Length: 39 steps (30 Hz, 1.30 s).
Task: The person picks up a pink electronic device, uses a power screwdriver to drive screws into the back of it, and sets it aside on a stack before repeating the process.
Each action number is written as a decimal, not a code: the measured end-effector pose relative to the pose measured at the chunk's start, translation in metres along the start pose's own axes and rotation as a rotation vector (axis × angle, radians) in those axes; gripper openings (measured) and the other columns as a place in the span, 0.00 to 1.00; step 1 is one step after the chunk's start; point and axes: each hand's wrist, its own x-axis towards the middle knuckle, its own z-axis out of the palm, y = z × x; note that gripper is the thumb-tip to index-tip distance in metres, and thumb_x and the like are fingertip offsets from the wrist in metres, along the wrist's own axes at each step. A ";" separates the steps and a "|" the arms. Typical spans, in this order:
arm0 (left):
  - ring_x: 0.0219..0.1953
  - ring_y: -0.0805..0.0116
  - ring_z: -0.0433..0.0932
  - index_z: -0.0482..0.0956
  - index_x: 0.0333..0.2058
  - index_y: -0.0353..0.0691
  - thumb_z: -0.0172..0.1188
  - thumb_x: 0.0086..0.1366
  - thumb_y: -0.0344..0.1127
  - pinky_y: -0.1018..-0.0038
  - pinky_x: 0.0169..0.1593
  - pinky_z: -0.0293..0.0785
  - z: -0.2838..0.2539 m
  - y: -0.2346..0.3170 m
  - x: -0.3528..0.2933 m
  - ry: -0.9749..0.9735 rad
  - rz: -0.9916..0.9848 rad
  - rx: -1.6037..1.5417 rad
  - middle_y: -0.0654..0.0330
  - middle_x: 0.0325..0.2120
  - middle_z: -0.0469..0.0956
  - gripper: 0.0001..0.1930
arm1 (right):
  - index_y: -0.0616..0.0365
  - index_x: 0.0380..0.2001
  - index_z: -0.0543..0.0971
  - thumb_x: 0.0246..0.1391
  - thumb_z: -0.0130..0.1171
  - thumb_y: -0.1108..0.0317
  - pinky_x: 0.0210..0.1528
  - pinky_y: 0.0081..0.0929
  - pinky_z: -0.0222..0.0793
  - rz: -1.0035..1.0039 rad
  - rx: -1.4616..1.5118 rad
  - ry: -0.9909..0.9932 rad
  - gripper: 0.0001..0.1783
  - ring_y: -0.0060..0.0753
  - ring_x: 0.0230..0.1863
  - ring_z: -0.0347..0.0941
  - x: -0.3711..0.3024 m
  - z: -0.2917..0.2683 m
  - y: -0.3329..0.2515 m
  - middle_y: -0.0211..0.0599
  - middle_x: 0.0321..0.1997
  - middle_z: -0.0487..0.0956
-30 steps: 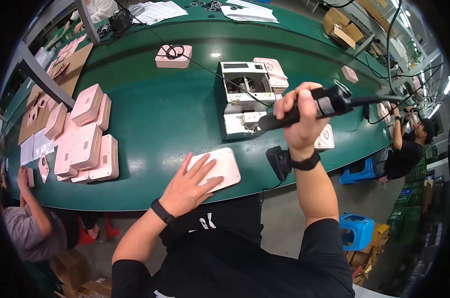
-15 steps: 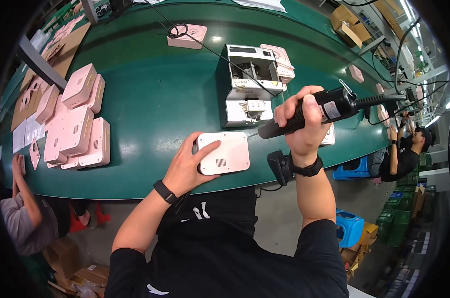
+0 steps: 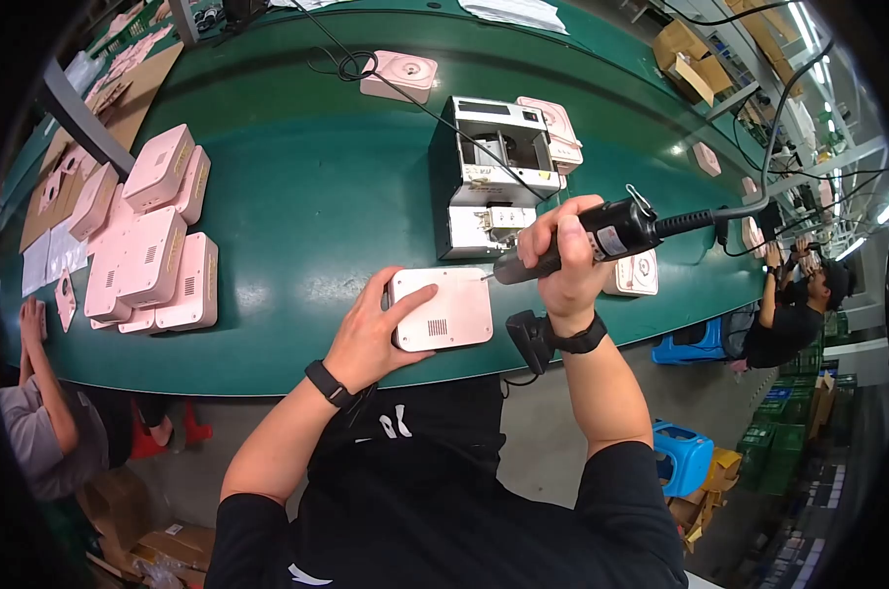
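A pale pink plastic housing (image 3: 454, 309) with a vent grille and screw holes at its corners lies near the front edge of the green table (image 3: 297, 245). Around its left side my left hand (image 3: 371, 324) is closed, thumb and index finger on it. My right hand (image 3: 567, 255) grips a black electric screwdriver (image 3: 616, 228) with a cable. The screwdriver's bit points left at the housing's upper right corner and appears to reach it. Just behind stands a screw feeder (image 3: 489, 177), a black and silver box with an open top.
Pink housings (image 3: 150, 255) are stacked at the left. More lie beyond the feeder, such as one housing (image 3: 400, 74) at the back and another (image 3: 636, 273) right of my hand. A cable (image 3: 395, 83) crosses above the table. Co-workers sit at both sides; a blue stool (image 3: 682, 456) stands at right.
My right hand has moved left and slightly down with the electric screwdriver, bringing its bit to the housing's upper right corner. My left hand keeps its grip.
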 end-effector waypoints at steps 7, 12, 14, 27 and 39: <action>0.56 0.45 0.70 0.74 0.57 0.56 0.79 0.37 0.35 0.58 0.57 0.74 0.004 0.002 0.001 -0.013 -0.009 -0.015 0.49 0.56 0.63 0.43 | 0.59 0.35 0.68 0.60 0.51 0.65 0.22 0.31 0.66 -0.069 0.002 0.060 0.09 0.30 0.17 0.66 0.021 0.006 -0.032 0.37 0.19 0.69; 0.56 0.46 0.70 0.74 0.57 0.56 0.79 0.38 0.36 0.59 0.57 0.74 0.017 0.009 0.018 -0.046 0.007 -0.031 0.49 0.57 0.63 0.42 | 0.60 0.35 0.69 0.60 0.51 0.64 0.21 0.32 0.66 -0.138 -0.062 0.140 0.10 0.30 0.16 0.66 0.047 0.005 -0.029 0.37 0.18 0.69; 0.56 0.47 0.70 0.74 0.57 0.57 0.79 0.39 0.36 0.59 0.57 0.74 0.020 0.010 0.021 -0.057 0.004 -0.030 0.49 0.57 0.62 0.42 | 0.60 0.35 0.69 0.60 0.52 0.63 0.21 0.32 0.66 -0.074 -0.094 0.095 0.10 0.30 0.16 0.65 0.051 0.005 -0.025 0.37 0.18 0.69; 0.56 0.46 0.70 0.74 0.57 0.57 0.78 0.40 0.37 0.59 0.57 0.74 0.022 0.011 0.025 -0.064 -0.011 -0.023 0.48 0.57 0.62 0.41 | 0.59 0.33 0.68 0.60 0.52 0.61 0.20 0.31 0.65 -0.009 -0.063 0.011 0.12 0.30 0.15 0.63 0.024 0.013 -0.004 0.37 0.17 0.68; 0.56 0.46 0.69 0.73 0.57 0.57 0.78 0.40 0.37 0.59 0.57 0.73 0.024 0.011 0.028 -0.066 -0.008 -0.028 0.48 0.57 0.61 0.41 | 0.60 0.33 0.67 0.60 0.51 0.63 0.20 0.32 0.65 0.015 -0.018 0.025 0.11 0.30 0.15 0.63 0.022 0.008 0.000 0.36 0.18 0.68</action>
